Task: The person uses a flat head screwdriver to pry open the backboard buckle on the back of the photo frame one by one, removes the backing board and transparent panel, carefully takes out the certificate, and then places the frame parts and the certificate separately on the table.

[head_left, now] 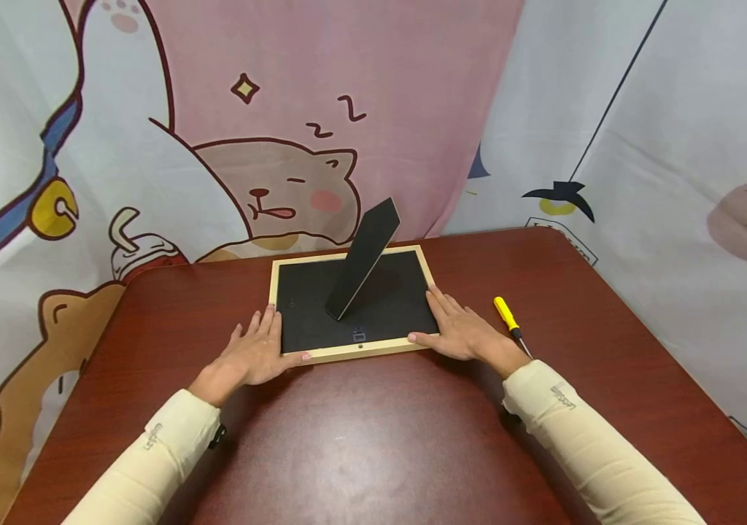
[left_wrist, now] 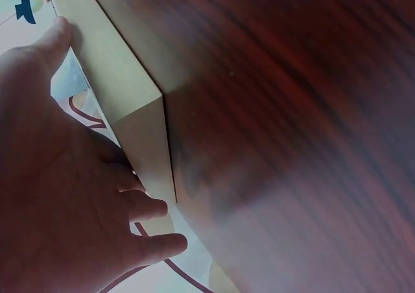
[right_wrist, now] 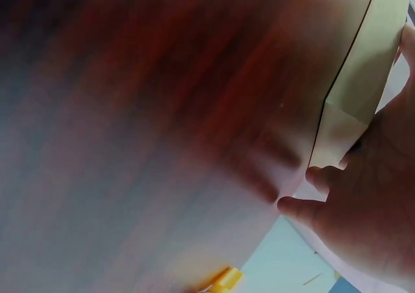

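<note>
A picture frame [head_left: 319,354] lies face down on the table, its black back [head_left: 301,292] up and its pale wooden rim around it. The black easel stand [head_left: 363,255] is swung out and rises at a slant. My left hand [head_left: 255,354] touches the near left corner, with the thumb along the front rim and the fingers at the left side. At the near right corner my right hand [head_left: 462,332] rests in mirrored fashion. In the left wrist view the fingers [left_wrist: 152,207] look extended. The wooden corner [right_wrist: 347,115] shows beside the fingers in the right wrist view.
A screwdriver [head_left: 507,315] with a yellow handle lies right of the frame, its shaft partly hidden by my right wrist. The reddish-brown table [head_left: 347,452] reaches back to a cartoon-printed curtain [head_left: 413,109], which also hangs along both sides.
</note>
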{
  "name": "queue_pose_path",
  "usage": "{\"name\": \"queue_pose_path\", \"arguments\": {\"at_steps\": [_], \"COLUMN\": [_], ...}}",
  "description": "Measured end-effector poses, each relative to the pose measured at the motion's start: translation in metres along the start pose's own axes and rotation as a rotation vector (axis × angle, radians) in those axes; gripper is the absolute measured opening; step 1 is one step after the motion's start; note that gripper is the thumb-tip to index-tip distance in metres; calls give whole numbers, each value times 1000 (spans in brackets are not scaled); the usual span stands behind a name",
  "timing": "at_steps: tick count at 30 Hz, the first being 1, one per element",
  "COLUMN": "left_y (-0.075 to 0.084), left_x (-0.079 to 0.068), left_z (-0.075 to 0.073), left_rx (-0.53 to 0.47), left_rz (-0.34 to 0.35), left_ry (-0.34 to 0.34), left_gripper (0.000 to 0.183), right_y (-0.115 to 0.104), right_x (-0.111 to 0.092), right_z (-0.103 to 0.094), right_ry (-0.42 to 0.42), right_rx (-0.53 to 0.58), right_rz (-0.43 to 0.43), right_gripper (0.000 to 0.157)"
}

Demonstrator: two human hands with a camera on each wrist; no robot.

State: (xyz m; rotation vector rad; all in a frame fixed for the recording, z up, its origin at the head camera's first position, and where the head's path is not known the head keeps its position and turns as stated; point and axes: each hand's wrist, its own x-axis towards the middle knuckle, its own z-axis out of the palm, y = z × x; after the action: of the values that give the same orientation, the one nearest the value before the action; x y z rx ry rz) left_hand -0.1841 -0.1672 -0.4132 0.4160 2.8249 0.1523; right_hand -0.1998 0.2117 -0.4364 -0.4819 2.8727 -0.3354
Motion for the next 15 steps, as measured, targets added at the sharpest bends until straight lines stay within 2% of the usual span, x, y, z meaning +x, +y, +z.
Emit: {"name": "queue_pose_path", "arguments": {"at_steps": [15], "left_y": [-17], "left_x": [3], "left_z": [2], "left_rx": [14], "left_rz": [87], "left_ry": [41], "left_gripper": [111], "right_y": [-19], "right_x": [-23], "right_z": [9], "right_ry": [1], "right_rx": [-4], "right_rz": [82], "right_gripper": [105]}}
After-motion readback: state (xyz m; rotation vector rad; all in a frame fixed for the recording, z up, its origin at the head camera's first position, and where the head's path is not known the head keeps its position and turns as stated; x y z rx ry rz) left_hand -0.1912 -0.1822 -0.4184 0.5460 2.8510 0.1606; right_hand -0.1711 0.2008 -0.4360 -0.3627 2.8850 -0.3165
